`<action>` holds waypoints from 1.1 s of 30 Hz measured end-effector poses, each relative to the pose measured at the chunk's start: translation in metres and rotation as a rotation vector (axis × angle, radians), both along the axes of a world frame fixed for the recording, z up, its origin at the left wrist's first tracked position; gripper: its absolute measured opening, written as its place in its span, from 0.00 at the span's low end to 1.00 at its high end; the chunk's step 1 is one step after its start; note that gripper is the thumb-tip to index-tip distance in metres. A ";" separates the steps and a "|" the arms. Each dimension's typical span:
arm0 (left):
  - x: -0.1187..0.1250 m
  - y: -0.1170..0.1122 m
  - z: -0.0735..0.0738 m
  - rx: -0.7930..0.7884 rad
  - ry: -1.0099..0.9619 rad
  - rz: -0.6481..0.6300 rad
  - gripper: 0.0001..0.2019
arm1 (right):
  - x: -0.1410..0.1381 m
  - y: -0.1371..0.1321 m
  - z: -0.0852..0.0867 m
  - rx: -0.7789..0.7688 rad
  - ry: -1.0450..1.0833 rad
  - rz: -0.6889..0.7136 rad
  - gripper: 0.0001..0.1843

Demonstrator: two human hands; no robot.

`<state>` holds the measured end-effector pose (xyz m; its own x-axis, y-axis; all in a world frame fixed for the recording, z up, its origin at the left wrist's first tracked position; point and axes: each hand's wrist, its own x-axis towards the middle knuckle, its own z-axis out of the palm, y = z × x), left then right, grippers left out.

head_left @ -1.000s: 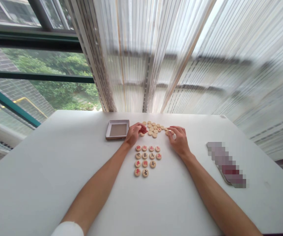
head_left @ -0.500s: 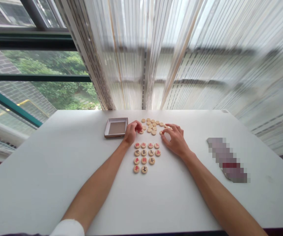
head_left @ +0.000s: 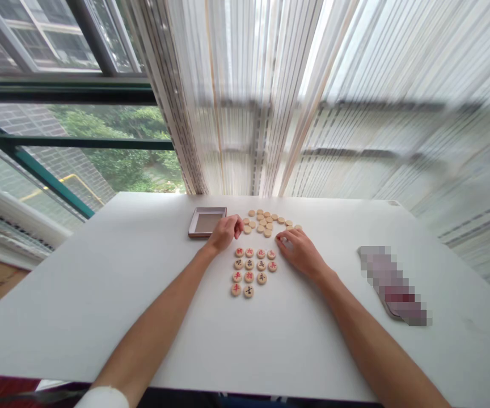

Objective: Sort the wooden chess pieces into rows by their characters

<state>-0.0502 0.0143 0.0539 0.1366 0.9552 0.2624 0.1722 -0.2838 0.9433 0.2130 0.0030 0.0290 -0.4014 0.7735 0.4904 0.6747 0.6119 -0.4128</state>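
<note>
My left hand (head_left: 228, 228) is closed, its fingers curled down just left of the loose pieces. Whether anything is inside it is hidden. My right hand (head_left: 299, 249) pinches thumb and fingers together on a Chinese chess piece, mostly covered by the fingertips, just above the upper right of the rows. Between and beyond the hands lie several round wooden pieces (head_left: 267, 233) with plain faces up. Closer to me, face-up pieces with red and black characters stand in rows, among them a black-marked piece (head_left: 249, 292) and a red-marked piece (head_left: 236, 289) in the nearest row.
A shallow open box (head_left: 191, 229) sits behind my left hand. On the right of the white table (head_left: 321, 351) lies a blurred-out flat object (head_left: 392, 286). A striped curtain (head_left: 245, 113) and a window stand behind the table's far edge.
My left hand has drawn back left, off a plain piece that stays on the table. My right hand has come slightly nearer, bringing its piece toward the rows. The camera view has shifted.
</note>
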 end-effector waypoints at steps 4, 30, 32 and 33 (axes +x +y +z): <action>-0.004 -0.010 -0.004 -0.017 0.041 0.043 0.19 | -0.001 0.002 -0.004 -0.030 0.036 0.000 0.06; 0.034 -0.070 0.010 -0.053 0.042 -0.136 0.15 | -0.045 -0.065 0.020 0.037 0.393 0.154 0.12; 0.037 -0.072 0.011 -0.076 -0.013 -0.155 0.16 | -0.043 -0.066 0.020 0.049 0.406 0.133 0.13; 0.038 -0.072 0.011 -0.091 -0.037 -0.163 0.16 | -0.042 -0.067 0.020 0.049 0.410 0.125 0.13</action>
